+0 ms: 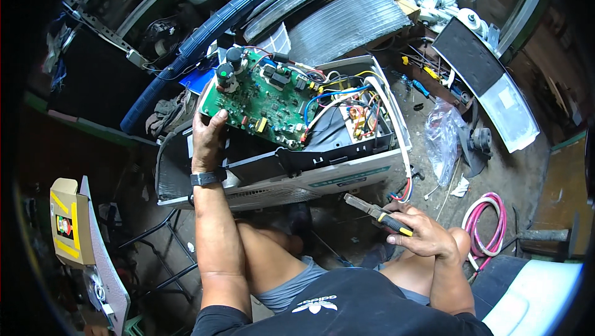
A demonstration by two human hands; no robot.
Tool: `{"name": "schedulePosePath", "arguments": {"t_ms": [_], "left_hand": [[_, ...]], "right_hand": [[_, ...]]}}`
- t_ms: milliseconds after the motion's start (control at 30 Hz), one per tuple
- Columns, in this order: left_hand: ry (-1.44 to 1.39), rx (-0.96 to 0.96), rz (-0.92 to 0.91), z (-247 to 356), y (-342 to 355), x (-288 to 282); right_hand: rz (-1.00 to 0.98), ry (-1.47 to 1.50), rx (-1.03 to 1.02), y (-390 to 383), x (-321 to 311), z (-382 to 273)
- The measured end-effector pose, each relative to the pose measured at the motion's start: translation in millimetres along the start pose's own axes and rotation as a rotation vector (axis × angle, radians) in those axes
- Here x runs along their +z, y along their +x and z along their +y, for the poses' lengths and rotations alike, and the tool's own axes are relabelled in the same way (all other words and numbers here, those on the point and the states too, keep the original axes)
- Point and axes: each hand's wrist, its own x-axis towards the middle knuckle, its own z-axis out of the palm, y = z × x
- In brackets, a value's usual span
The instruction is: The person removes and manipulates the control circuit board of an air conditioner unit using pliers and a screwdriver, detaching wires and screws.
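My left hand (209,134) grips the left edge of a green circuit board (266,100), its thumb on top and its fingers under the rim. The board is tilted and carries capacitors, relays and other small parts. It rests over a long grey-white appliance housing (266,193), and coloured wires (341,94) run from it into the open right end. My right hand (421,232) is closed around pliers (378,211) with yellow-and-black handles, their jaws pointing left and apart from the housing. A white cable (404,150) with stripped coloured ends hangs just above this hand.
Behind the housing lie a finned coil panel (350,23) and a long blue cylindrical fan (198,44). Screwdrivers (420,88), a clear plastic bag (441,134) and a pink-and-white coiled hose (486,221) lie on the right. A yellow-taped cardboard box (69,227) stands at left.
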Motion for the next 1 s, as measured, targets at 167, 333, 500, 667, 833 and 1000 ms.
{"name": "schedulePosePath", "arguments": {"t_ms": [167, 333, 500, 667, 833, 1000], "left_hand": [[-0.037, -0.036, -0.001, 8.4, -3.6, 6.0], [-0.085, -0.021, -0.004, 1.8, 0.0, -2.2], [-0.139, -0.023, -0.005, 4.3, -2.5, -1.1], [-0.185, 0.001, -0.059, 2.8, -0.2, -3.5], [-0.182, -0.053, -0.045, 2.8, -2.3, -2.4], [-0.159, -0.012, -0.049, 4.5, -1.1, -4.0]], "right_hand": [[0.003, 0.244, -0.021, 5.1, -1.0, -19.3], [0.000, 0.819, 0.026, 12.6, -10.1, -66.3], [-0.002, 0.896, 0.130, 23.8, -0.9, -95.3], [0.014, 0.891, 0.121, 28.6, 32.0, -85.0], [0.116, 1.216, 0.158, 21.9, 69.8, -64.9], [0.230, 0.479, 0.132, 13.0, 52.4, -63.3]]}}
